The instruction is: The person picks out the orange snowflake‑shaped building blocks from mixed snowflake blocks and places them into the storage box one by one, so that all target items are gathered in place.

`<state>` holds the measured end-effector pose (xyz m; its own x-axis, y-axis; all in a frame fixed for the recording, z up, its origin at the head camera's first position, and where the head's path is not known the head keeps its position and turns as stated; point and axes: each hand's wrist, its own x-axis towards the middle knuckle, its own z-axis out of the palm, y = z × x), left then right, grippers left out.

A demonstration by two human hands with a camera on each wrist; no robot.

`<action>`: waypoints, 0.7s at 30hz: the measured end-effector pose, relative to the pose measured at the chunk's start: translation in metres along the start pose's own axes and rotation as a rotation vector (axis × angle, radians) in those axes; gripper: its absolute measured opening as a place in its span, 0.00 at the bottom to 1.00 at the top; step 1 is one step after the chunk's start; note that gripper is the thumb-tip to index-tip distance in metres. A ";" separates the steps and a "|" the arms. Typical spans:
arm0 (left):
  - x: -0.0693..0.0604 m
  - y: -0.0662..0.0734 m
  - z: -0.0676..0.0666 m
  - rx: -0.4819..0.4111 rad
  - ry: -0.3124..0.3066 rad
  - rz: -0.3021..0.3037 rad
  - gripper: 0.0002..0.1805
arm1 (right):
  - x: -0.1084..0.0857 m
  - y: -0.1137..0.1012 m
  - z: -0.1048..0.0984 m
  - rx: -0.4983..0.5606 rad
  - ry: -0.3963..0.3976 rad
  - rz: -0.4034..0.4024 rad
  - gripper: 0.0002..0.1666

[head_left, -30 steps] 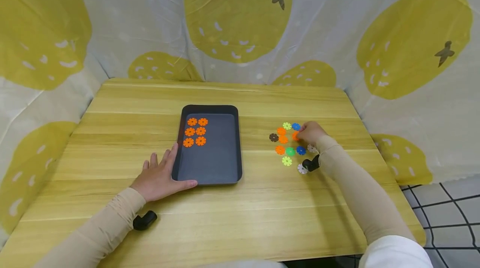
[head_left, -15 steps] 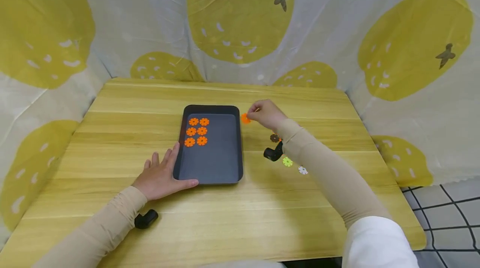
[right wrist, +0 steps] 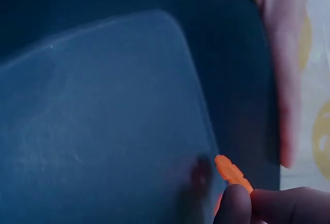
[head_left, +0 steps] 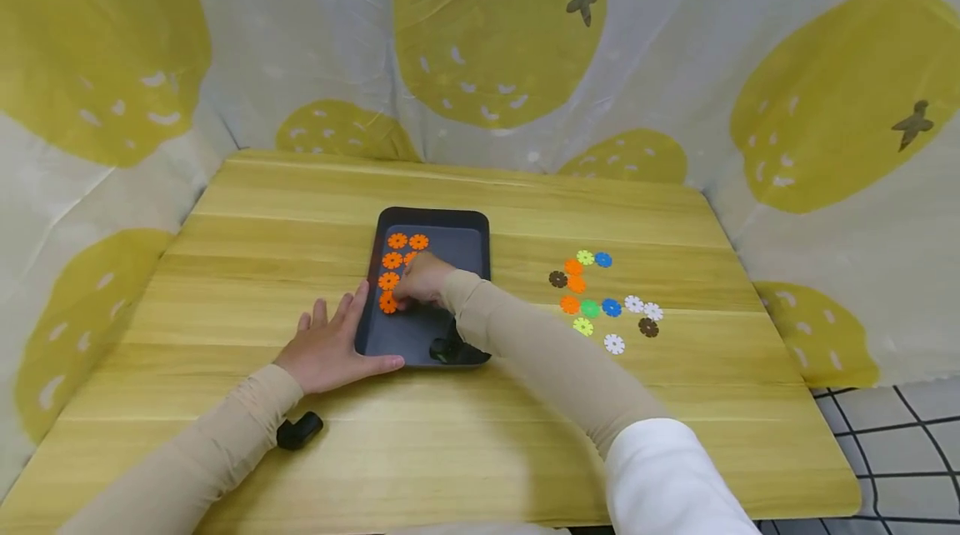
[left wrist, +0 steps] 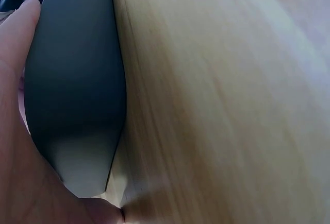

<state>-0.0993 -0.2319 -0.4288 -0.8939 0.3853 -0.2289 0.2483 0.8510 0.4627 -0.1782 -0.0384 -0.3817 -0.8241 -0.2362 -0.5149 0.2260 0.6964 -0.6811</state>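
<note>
Orange disc (right wrist: 233,172) (tilted), right hand (head_left: 423,278) pinching.

Right hand (head_left: 427,278) has swung left: baking tray (head_left: 459,242) was left of its fingers, now beneath them. Pinched orange notched disc (head_left: 387,302) came along, left-column discs (head_left: 389,280) now just beyond it. Loose discs (head_left: 611,307), well right of the fingers, uncovered.

Discs (head_left: 388,281) in tray (head_left: 467,245); other discs (head_left: 590,308) right of it.
</note>
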 end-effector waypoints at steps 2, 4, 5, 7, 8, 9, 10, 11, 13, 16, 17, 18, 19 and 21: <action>0.000 0.000 0.000 0.001 0.002 0.005 0.74 | 0.003 -0.001 0.006 -0.006 0.002 0.009 0.11; 0.000 0.000 0.000 0.000 0.001 0.006 0.74 | 0.006 -0.001 0.009 -0.017 0.005 0.020 0.11; -0.001 0.000 0.000 0.000 0.001 0.007 0.74 | 0.006 -0.001 0.010 -0.014 0.006 0.023 0.11; -0.001 0.000 0.000 0.000 -0.001 0.009 0.74 | 0.007 0.001 0.009 -0.023 0.015 0.020 0.11; 0.000 0.000 0.000 -0.001 -0.002 0.009 0.74 | 0.005 0.001 0.007 -0.020 0.017 0.016 0.11; 0.000 0.000 0.001 -0.001 -0.003 0.008 0.74 | 0.003 0.001 0.005 -0.021 0.020 0.004 0.12; 0.000 0.000 0.001 -0.001 -0.003 0.007 0.74 | 0.000 0.001 0.002 -0.010 0.027 -0.007 0.13; -0.001 0.000 0.001 0.000 -0.003 0.005 0.74 | -0.004 0.001 -0.002 0.002 0.032 -0.020 0.15; -0.001 0.000 0.001 0.001 -0.003 0.002 0.74 | -0.014 0.001 -0.014 0.022 0.042 -0.055 0.18; 0.000 0.001 0.002 0.005 -0.002 -0.003 0.74 | -0.028 0.008 -0.039 0.029 0.085 -0.104 0.15; 0.000 0.001 0.002 0.006 -0.002 -0.006 0.74 | -0.033 0.011 -0.050 0.018 0.098 -0.111 0.14; 0.000 0.001 0.002 0.008 -0.002 -0.007 0.74 | -0.038 0.016 -0.062 0.008 0.114 -0.111 0.12; 0.000 0.001 0.001 0.008 -0.001 -0.009 0.74 | -0.042 0.022 -0.074 0.001 0.133 -0.102 0.11; 0.000 0.001 0.001 0.011 0.001 -0.009 0.74 | -0.050 0.038 -0.098 -0.015 0.176 -0.067 0.13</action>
<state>-0.0983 -0.2310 -0.4295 -0.8964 0.3775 -0.2323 0.2446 0.8583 0.4510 -0.1791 0.0669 -0.3307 -0.9154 -0.1609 -0.3691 0.1611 0.6936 -0.7021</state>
